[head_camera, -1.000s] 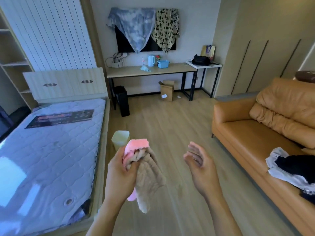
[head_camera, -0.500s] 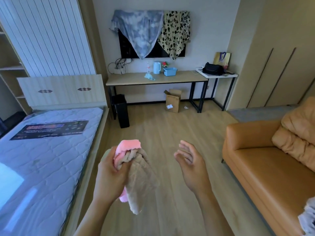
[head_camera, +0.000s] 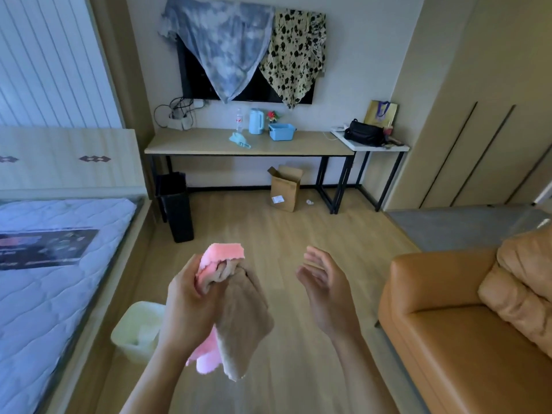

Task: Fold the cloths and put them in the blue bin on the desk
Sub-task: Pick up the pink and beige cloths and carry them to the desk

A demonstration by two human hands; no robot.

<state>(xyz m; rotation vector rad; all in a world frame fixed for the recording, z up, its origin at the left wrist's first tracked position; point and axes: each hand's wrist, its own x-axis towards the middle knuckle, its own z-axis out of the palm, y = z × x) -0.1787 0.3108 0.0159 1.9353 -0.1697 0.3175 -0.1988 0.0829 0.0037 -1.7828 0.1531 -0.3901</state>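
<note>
My left hand (head_camera: 188, 306) grips a bunched pink cloth (head_camera: 222, 255) and a beige cloth (head_camera: 242, 318) together; both hang down below the fist. My right hand (head_camera: 325, 291) is held beside them, fingers apart and nothing in it. The small blue bin (head_camera: 280, 132) stands on the long wooden desk (head_camera: 209, 143) against the far wall, across the room from me. A light blue cloth (head_camera: 240, 140) lies on the desk left of the bin.
A blue kettle (head_camera: 256, 121) stands by the bin. Under the desk are a black waste bin (head_camera: 175, 206) and a cardboard box (head_camera: 284, 188). A bed (head_camera: 44, 279) lies left, an orange sofa (head_camera: 466, 339) right, and a pale bin (head_camera: 137, 330) by the bed.
I have walked towards the desk, which now looks nearer and larger. The sofa's clothes pile has left the view. My left hand keeps its hold on the two cloths.
</note>
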